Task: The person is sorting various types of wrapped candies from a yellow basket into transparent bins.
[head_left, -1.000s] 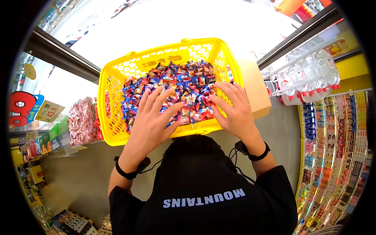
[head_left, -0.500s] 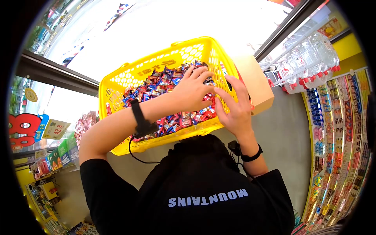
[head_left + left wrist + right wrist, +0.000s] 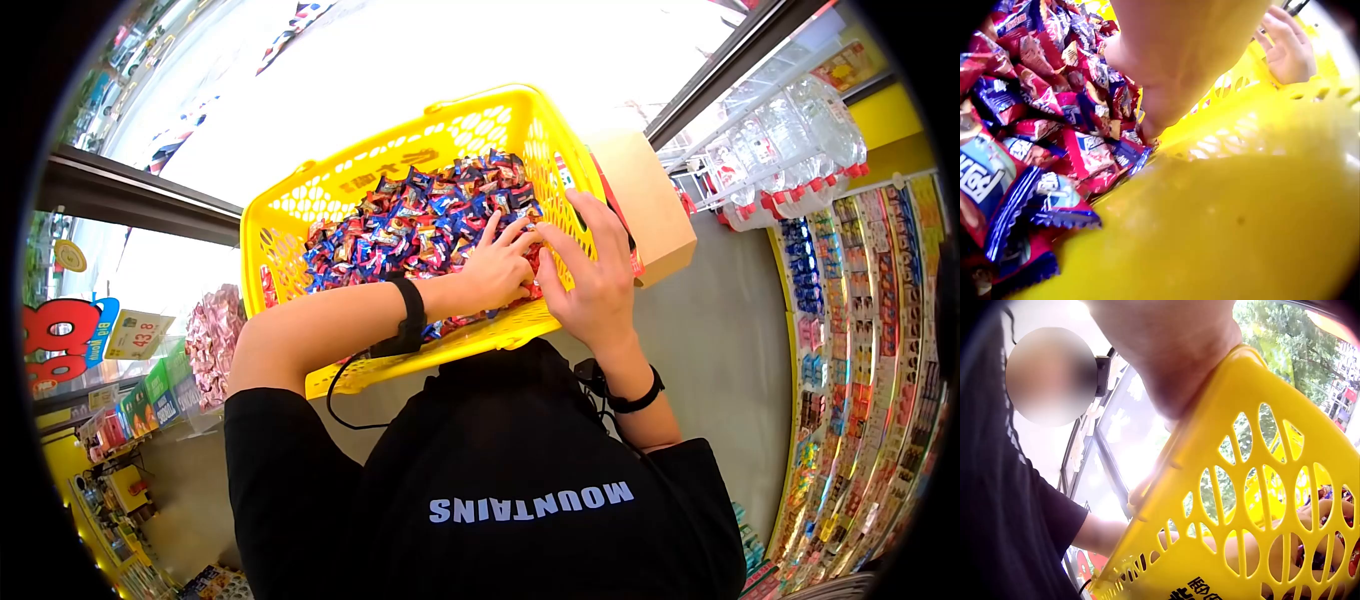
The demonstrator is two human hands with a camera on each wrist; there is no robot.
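Observation:
A yellow plastic basket (image 3: 335,160) with pierced sides holds a heap of small wrapped candies (image 3: 415,225) in red and blue wrappers. My left arm crosses the near side of the basket. The left hand (image 3: 497,268) rests on the candies near the right end, fingers spread and its far side tucked down among them. My right hand (image 3: 600,285) lies at the right rim, fingers loosely extended and the thumb toward the inside. In the right wrist view the right hand (image 3: 1169,347) overlaps the rim, its fingers partly hidden. Candies (image 3: 1041,112) fill the left wrist view's left side.
A cardboard box (image 3: 650,225) stands right of the basket. Water bottles (image 3: 780,150) hang in a rack beyond it, and stocked shelves (image 3: 860,350) run down the right. Pink bagged goods (image 3: 213,345) and a price sign (image 3: 137,333) are at left.
From above the left-middle candies, my left hand has swung right, then come nearer and lower into the heap. My right hand has shifted slightly outward to the right rim.

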